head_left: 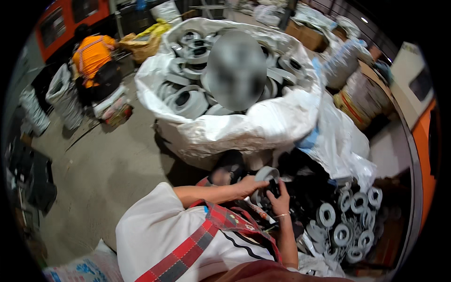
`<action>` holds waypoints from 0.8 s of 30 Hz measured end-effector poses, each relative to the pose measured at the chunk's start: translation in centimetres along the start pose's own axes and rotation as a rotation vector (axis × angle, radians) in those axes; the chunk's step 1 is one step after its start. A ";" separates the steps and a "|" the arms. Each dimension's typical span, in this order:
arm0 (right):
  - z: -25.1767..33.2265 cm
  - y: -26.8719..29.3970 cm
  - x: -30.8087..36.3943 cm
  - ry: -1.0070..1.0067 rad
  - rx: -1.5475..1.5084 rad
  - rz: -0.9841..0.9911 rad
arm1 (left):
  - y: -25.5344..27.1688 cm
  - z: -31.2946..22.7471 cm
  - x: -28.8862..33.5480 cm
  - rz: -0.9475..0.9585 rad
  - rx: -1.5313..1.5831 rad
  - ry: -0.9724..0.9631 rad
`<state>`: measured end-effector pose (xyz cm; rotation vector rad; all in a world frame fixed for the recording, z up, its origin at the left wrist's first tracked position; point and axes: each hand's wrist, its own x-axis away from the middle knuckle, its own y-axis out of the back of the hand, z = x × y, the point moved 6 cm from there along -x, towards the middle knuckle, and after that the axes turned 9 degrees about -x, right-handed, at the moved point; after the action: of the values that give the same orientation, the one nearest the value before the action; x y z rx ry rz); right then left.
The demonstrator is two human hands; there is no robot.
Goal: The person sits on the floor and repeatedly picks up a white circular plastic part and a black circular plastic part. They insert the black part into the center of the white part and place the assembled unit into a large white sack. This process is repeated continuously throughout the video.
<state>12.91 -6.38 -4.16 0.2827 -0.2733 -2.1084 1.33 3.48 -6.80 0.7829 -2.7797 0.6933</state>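
My left hand [249, 186] is closed around the left side of a light grey plastic ring [267, 174], thumb and fingers gripping its wall. My right hand [280, 199] grips the ring's right side, with the fingers pointing up along it. A dark area shows between the hands, too shadowed to make out. Right of my right hand lies a heap of similar grey rings [320, 215] with thin grey scraps among them. Ahead stands a large white woven sack [221, 134] full of such rings [190, 104]; a blurred oval hides its middle.
Black material [303, 181] lies between my right hand and the sack. Clear plastic bags [340, 136] stand at the right, beside an orange and white machine [428, 155]. At far left, a person in an orange shirt [94, 54] bends among sacks [66, 96]. A printed bag [87, 265] lies lower left.
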 end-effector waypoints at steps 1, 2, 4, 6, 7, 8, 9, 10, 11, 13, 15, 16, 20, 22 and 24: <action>0.6 -0.2 -0.2 0.020 0.124 0.056 | 1.3 1.5 -0.9 -0.055 -0.237 -0.029; 0.3 0.9 0.1 0.032 0.254 0.077 | -0.5 -1.1 0.8 -0.035 -0.391 -0.020; 1.5 0.2 0.5 0.057 0.404 0.140 | 0.1 0.3 0.0 -0.052 -0.472 -0.101; 2.7 -0.5 1.4 0.193 0.458 0.108 | -0.1 0.6 -0.1 -0.030 -0.259 -0.120; 3.1 -1.1 1.7 0.276 0.495 0.139 | 0.3 0.6 0.1 -0.037 -0.295 -0.113; 3.4 -1.3 2.1 0.349 0.532 0.161 | 0.2 -0.1 0.6 -0.031 -0.333 -0.099; 4.1 -1.7 2.7 0.394 0.578 0.233 | 0.4 -0.7 1.1 -0.027 -0.371 -0.078; 4.9 -2.1 3.1 0.437 0.624 0.302 | 0.7 -1.0 1.2 -0.004 -0.383 -0.028; 5.2 -2.4 3.5 0.471 0.650 0.327 | 0.5 -2.1 1.8 0.030 -0.439 0.006; 5.7 -2.4 3.8 0.482 0.643 0.350 | 0.4 -0.9 1.2 0.116 -0.373 0.060; 6.0 -1.8 3.7 0.507 0.591 0.346 | 0.4 0.9 0.4 0.152 -0.196 0.133; 6.6 -1.9 3.6 0.502 0.570 0.367 | 0.8 2.3 -0.4 0.158 -0.191 0.151; 7.2 -1.5 4.3 0.492 0.484 0.396 | -0.6 -1.1 2.8 0.248 -0.093 0.199; 7.7 -2.1 4.8 0.499 0.518 0.446 | 1.5 2.2 0.8 0.303 -0.175 0.272; 8.0 -2.4 5.4 0.525 0.576 0.557 | 0.0 -0.3 2.3 0.352 -0.088 0.302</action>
<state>5.75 -9.11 2.14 0.9612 -0.5655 -1.3120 -0.61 2.61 -5.85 0.1515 -2.6638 0.6728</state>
